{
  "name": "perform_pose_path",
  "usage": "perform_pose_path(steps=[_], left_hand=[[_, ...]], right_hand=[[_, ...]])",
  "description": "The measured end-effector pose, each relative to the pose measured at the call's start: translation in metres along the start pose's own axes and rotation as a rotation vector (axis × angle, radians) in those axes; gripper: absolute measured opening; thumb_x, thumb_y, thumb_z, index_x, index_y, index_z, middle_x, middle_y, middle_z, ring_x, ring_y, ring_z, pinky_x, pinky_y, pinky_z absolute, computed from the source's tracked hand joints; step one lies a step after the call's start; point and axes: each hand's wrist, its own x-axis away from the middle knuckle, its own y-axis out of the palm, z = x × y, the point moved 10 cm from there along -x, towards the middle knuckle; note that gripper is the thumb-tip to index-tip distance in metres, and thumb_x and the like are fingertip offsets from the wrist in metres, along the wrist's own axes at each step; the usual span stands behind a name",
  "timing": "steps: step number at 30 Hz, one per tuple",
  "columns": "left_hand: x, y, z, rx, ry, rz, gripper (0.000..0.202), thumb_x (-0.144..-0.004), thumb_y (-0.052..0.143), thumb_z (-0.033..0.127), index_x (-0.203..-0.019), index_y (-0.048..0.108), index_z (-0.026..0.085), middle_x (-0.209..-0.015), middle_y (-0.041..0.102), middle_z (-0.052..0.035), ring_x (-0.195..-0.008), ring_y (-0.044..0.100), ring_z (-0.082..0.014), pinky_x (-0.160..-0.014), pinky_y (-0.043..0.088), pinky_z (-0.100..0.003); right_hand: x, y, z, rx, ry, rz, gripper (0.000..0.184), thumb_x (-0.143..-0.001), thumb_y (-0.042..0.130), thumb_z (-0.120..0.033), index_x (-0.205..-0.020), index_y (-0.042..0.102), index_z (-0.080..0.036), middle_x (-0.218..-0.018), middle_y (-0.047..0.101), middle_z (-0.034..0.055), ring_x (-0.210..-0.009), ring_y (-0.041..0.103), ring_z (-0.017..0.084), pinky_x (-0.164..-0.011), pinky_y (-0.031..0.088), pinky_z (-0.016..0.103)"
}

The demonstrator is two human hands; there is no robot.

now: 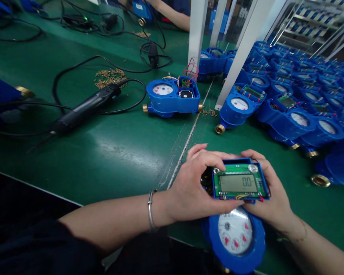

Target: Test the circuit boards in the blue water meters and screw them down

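Far left: shows a screwdriver [83,110] lying on its side on the green table [117,160], with a black cord [60,76] looping behind and a pile of screws [110,76] just beyond the tip. Could get dragged by that cord into the pile and scatter it.

Further along, shows an open meter [172,95] standing alone with thin wires sticking up, and a few stray screws [209,112] just beside its right end. Easy to brush away with a sleeve and lose.

At the near edge, clasps the left side of a blue meter [236,233] with the left hand [192,187], bracelet [151,210] on the wrist, fingers curled over the housing around a green board [237,183] with a small screen reading zeros. Seems to hold the dial end out past the table edge, toward the body, so could drop to the floor on any slackening of either grasp. Risks pinching the coloured wires along the board's lower edge, or seating the board crooked, judging by the fingertips near its top corners.

Cradles the same blue meter from the other side with the right hand [272,198], fingers wrapped behind and under.

On the right, sits close to a heap of meters [298,114] packed tightly together. Could knock one loose with a careless elbow.
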Motion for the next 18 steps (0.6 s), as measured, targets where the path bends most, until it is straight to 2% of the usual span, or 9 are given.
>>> perform_pose_path(steps=[3, 9, 12, 14, 18], left_hand=[[0.003, 0.001, 0.000, -0.020, 0.008, -0.007, 0.059, -0.058, 0.087, 0.033, -0.096, 0.043, 0.028, -0.114, 0.070, -0.0035, -0.094, 0.070, -0.0233, -0.111, 0.030, -0.049], [0.006, -0.002, -0.001, -0.021, 0.005, 0.023, 0.059, -0.059, 0.086, 0.033, -0.097, 0.042, 0.026, -0.110, 0.070, -0.0060, -0.095, 0.070, -0.0251, -0.110, 0.028, -0.052], [0.005, -0.003, -0.003, -0.018, -0.014, 0.034, 0.060, -0.056, 0.087, 0.035, -0.095, 0.042, 0.026, -0.107, 0.071, -0.0070, -0.094, 0.070, -0.0262, -0.109, 0.029, -0.053], [0.004, -0.003, -0.004, -0.013, -0.020, 0.028, 0.060, -0.056, 0.087, 0.035, -0.094, 0.042, 0.026, -0.107, 0.072, -0.0069, -0.095, 0.070, -0.0264, -0.109, 0.029, -0.053], [0.003, -0.004, -0.003, -0.013, -0.015, 0.041, 0.058, -0.056, 0.087, 0.035, -0.094, 0.044, 0.026, -0.105, 0.071, -0.0066, -0.096, 0.070, -0.0265, -0.109, 0.029, -0.052]], right_hand=[[0.004, -0.005, 0.002, -0.066, 0.003, 0.097, 0.052, -0.070, 0.076, -0.044, -0.101, 0.037, -0.028, -0.129, 0.036, 0.0090, -0.123, 0.047, 0.029, -0.094, 0.051, 0.044], [0.010, -0.010, 0.002, -0.191, -0.081, 0.109, 0.036, -0.075, 0.074, -0.034, -0.078, 0.040, -0.023, -0.121, 0.039, 0.0055, -0.121, 0.050, 0.031, -0.094, 0.052, 0.050], [0.012, -0.011, -0.006, -0.165, -0.158, 0.053, 0.021, -0.077, 0.071, -0.026, -0.076, 0.050, -0.023, -0.130, 0.036, 0.0021, -0.127, 0.047, 0.032, -0.103, 0.045, 0.055], [0.012, -0.006, -0.013, -0.062, -0.188, -0.011, 0.009, -0.080, 0.067, -0.021, -0.082, 0.060, -0.026, -0.137, 0.031, 0.0015, -0.130, 0.043, 0.031, -0.107, 0.041, 0.055], [0.009, 0.005, -0.021, 0.109, -0.209, -0.122, 0.014, -0.082, 0.065, -0.020, -0.092, 0.067, -0.029, -0.142, 0.031, 0.0026, -0.133, 0.035, 0.030, -0.108, 0.037, 0.053]])
